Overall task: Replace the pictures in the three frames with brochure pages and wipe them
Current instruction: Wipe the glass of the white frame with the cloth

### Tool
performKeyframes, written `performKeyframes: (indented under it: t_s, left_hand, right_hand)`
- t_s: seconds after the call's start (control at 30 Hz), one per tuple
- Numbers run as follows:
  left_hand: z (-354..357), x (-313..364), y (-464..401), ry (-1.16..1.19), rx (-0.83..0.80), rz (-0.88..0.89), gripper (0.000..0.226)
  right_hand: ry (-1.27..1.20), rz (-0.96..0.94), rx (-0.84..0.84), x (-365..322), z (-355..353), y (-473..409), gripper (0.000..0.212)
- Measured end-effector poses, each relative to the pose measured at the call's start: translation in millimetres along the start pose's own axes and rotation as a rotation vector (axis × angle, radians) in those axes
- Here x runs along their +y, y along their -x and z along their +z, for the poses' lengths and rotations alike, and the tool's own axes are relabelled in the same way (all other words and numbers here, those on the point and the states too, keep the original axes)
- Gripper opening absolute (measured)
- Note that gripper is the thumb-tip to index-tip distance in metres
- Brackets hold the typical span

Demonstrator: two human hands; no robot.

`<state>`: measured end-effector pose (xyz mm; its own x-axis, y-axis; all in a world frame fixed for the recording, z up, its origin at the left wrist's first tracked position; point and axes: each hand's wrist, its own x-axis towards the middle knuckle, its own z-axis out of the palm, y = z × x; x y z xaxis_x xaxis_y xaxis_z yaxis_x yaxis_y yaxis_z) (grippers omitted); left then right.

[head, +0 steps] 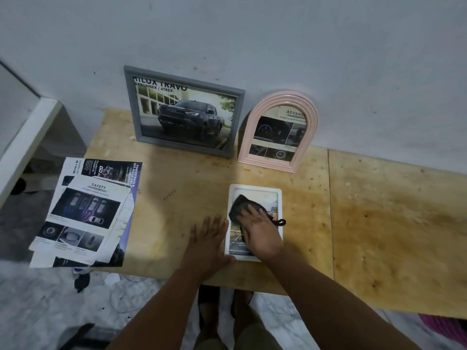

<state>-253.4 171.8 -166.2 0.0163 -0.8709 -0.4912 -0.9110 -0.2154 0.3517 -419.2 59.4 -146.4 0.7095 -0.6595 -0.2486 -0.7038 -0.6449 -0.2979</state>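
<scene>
Black cloth under right hand on white frame; left hand steadies

One head-worn view, looking steeply down

The wide-angle camera faces forward and down from above the wooden surface, close over both forearms, taking in the wall behind and floor below.

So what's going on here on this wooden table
A person is wiping a white frame lying flat on the wooden table. The right hand presses a dark cloth onto its front, while the left hand lies flat against the frame's left edge. A grey frame and a pink arched frame lean against the wall, both showing brochure pages. Loose brochure pages lie at the left.
</scene>
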Motion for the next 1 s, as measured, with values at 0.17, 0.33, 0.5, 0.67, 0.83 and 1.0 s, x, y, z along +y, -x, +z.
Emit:
performKeyframes:
  t_s: [0.17,0.33,0.5,0.67,0.83,1.0]
  left_hand:
    - [-2.7,1.5,2.7,-0.031,-0.003,-0.002,0.103]
    - [-10.8,6.7,6.4,-0.034,-0.032,-0.012,0.098]
    - [-10.4,7.3,5.1,-0.014,-0.032,-0.004,0.101]
    - [-10.8,5.0,7.2,0.009,-0.015,0.011,0.101]
    - [-9.5,5.3,5.4,-0.022,-0.011,0.015,0.103]
    - [-8.4,2.5,5.5,-0.008,-0.013,0.019,0.105]
  right_hand:
    - [-0.075,-0.069,-0.084,-2.1,4.0,22.7,0.056]
    - [-0.103,-0.086,-0.166,-12.0,11.2,52.3,0.048]
    - [-0.273,0.011,-0.107,-18.8,-3.3,67.0,0.040]
    - [-0.849,0.323,-0.046,5.6,-56.7,45.2,0.024]
    - [-0.606,0.252,0.275,41.7,-72.3,13.5,0.035]
    - [-0.053,-0.035,0.161,57.0,-45.1,-7.0,0.040]
